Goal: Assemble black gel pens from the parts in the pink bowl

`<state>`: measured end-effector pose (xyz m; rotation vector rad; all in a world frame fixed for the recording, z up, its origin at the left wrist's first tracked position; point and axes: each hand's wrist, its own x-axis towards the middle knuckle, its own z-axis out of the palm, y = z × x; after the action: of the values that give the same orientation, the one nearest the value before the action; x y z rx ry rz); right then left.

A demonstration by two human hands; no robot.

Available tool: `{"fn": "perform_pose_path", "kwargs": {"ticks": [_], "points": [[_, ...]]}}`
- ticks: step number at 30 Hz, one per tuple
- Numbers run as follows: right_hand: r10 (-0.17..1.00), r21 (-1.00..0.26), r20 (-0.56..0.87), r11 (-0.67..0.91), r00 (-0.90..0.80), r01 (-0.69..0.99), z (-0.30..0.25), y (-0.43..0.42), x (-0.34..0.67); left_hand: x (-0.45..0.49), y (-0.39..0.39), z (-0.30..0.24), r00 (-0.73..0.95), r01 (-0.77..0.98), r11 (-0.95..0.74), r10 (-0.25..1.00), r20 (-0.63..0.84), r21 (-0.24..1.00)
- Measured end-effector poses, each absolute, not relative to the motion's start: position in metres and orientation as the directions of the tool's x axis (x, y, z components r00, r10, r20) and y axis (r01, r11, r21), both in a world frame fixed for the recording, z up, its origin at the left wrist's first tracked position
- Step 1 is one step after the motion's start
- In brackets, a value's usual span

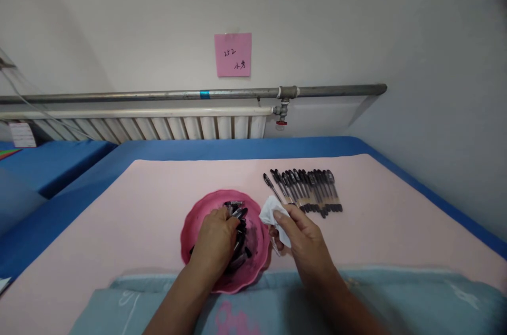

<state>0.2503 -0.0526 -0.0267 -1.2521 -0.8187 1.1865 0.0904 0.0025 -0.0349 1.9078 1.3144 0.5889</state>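
Centre of frame: pink scalloped bowl (198, 216), dark-smudged inside, with a loose jumble of black pens (240, 213) in it, lying at mixed angles. Count not possible; a hand covers part of the heap.

Right of centre, on the pale pink table cover (396, 219): a row of clear-barrelled pens (312, 184), side by side, black caps toward the top of the frame. Leftmost one slants a little apart from the rest. Judged from this layout, sorting is well under way: a good number set out, a fair batch left in the bowl.

Left hand (216, 240) reaches into the bowl, fingers bent down at the heap, thumb against the pens. Fingertips hidden; cannot tell whether they pinch one.

Right hand (299, 232), just right of the bowl's rim, pinches a white tissue (273, 211) between thumb and fingers. A clear shaft (275, 247) pokes out below these fingers, probably a pen barrel; grip on it unclear. Row's lower ends lie just beyond the knuckles.
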Motion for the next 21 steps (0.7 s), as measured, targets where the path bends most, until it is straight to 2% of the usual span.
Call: {"fn": "perform_pose_path", "kwargs": {"ticks": [4,7,13,21], "points": [[0.960,-0.972,-0.154,-0.105,0.233,-0.208,-0.025,-0.053,0.251,0.086,0.000,-0.037,0.397,0.721,-0.366,0.914,0.082,0.589],[0.962,-0.972,-0.146,-0.098,0.229,-0.212,-0.026,-0.053,0.251,0.081,-0.002,-0.040,0.403,0.769,-0.402,0.908,0.111,0.498],[0.956,-0.973,-0.143,-0.089,0.256,-0.212,-0.028,-0.052,0.251,0.081,-0.004,-0.039,0.377,0.879,-0.370,0.926,0.038,0.301],[0.955,-0.975,-0.144,-0.092,0.260,-0.202,-0.027,-0.052,0.251,0.092,-0.003,-0.036,0.426,0.863,-0.433,0.901,0.085,0.260]]}}
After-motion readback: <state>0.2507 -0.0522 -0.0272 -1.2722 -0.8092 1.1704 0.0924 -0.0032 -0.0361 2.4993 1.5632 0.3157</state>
